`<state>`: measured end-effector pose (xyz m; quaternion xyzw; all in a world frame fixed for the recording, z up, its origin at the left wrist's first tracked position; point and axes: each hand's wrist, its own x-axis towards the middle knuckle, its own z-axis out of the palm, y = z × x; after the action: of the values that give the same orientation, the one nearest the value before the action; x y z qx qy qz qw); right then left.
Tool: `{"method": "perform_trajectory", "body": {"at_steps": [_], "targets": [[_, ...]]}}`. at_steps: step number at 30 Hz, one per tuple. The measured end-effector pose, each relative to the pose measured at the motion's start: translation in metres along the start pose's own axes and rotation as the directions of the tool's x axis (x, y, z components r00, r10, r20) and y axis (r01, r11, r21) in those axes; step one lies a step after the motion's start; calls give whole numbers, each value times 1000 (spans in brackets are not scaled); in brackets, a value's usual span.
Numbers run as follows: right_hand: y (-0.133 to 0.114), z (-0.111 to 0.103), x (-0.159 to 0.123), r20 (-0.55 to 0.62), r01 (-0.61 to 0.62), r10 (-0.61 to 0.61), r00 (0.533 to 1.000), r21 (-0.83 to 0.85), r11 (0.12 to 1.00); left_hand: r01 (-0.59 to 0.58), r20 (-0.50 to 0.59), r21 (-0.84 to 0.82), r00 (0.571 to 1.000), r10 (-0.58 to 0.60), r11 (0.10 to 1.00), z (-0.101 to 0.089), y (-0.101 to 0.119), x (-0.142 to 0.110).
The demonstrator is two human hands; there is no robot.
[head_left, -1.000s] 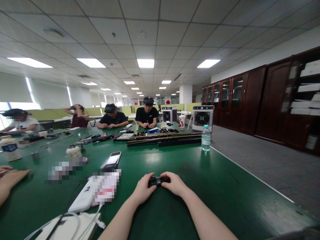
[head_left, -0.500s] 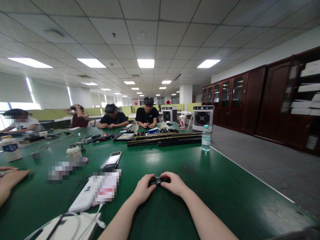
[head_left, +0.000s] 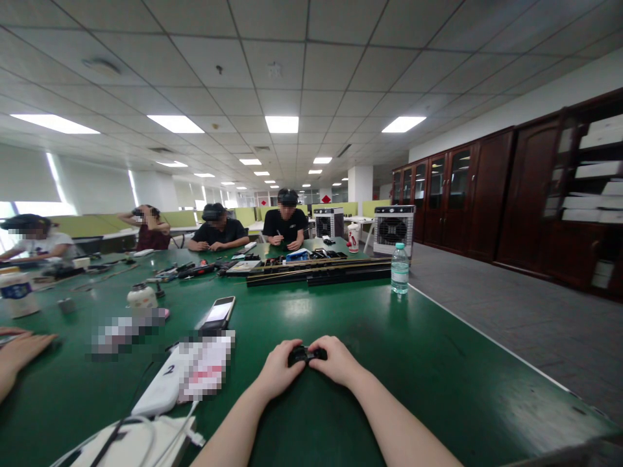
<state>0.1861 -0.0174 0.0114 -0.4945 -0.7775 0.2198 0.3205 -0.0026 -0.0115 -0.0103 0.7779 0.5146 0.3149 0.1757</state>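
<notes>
Both my hands rest on the green table and pinch a small black part between them. My left hand grips its left end with curled fingers. My right hand grips its right end, the fingers curled over it. What the part is I cannot make out.
A white power bank and cables lie at my left, a phone beyond them. Long black rails and a water bottle lie farther out. Several people sit around the table's far end; another person's hand rests at left.
My hands have drawn slightly closer together on the black part, so less of it shows. The view has shifted a little.
</notes>
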Motion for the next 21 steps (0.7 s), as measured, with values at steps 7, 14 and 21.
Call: {"method": "perform_trajectory", "body": {"at_steps": [7, 14, 21], "targets": [[0, 0, 3, -20, 5, -4, 1000, 37, 999, 2, 13, 12, 1000, -2, 1000, -3, 4, -1], [8, -2, 8, -119, -19, 47, 992, 228, 974, 9, 21, 0, 1000, -9, 1000, -2, 2, -1], [14, -5, 12, -249, -24, 107, 963, 315, 949, 50, 29, 0, 998, -50, 999, -1, 2, 0]]}}
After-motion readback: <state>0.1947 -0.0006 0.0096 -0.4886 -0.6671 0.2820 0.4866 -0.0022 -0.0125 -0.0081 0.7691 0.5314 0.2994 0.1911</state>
